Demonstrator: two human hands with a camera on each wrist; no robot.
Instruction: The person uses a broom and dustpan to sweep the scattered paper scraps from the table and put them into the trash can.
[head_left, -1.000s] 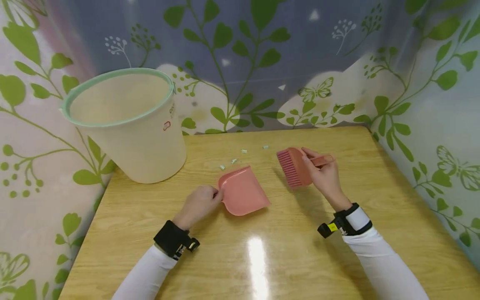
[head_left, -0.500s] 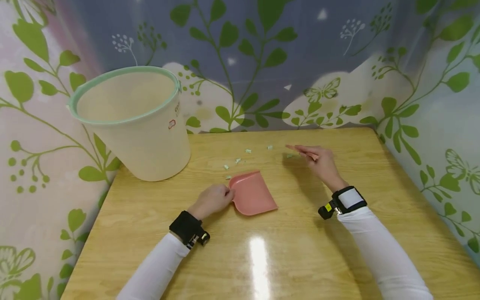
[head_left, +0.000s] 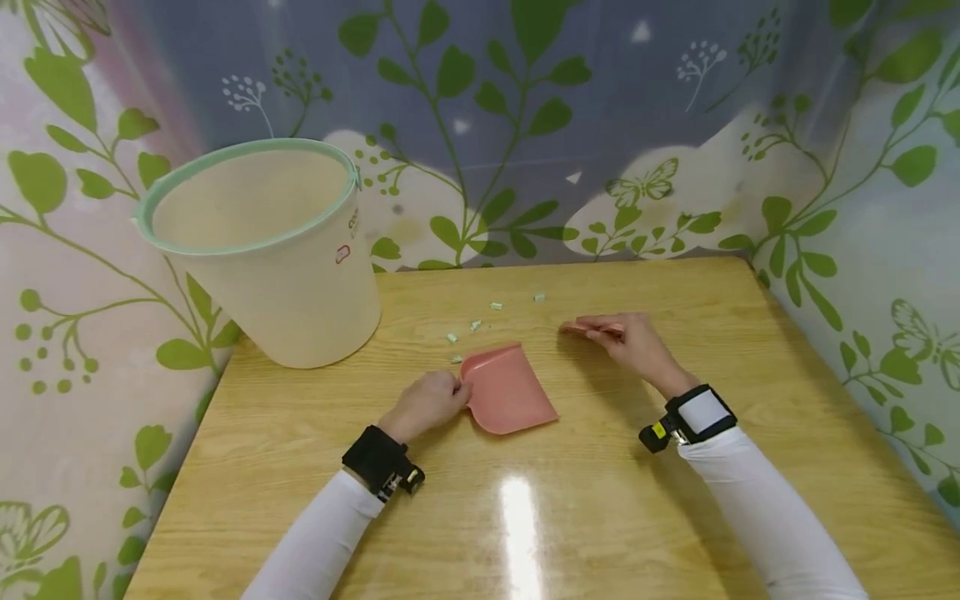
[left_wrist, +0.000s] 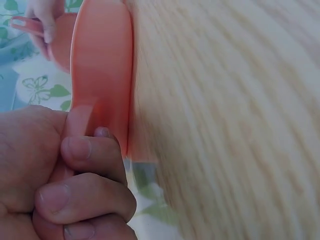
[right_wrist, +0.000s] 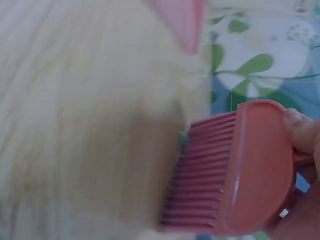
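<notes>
Brush (right_wrist: 245,170) is sitting in the right hand (head_left: 637,346), fingers curling round its handle, bristles pointing toward the paper scraps (head_left: 480,321) lying just left of it. Beyond them the left hand (head_left: 427,404) is gripping the dustpan (head_left: 510,387) handle, pan mouth facing the scraps. Further left, the bucket (head_left: 285,275) is showing a small red mark, unreadable.

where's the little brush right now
In the head view the pink brush is in the right hand, low over the wooden table, just right of the pink dustpan.
</notes>
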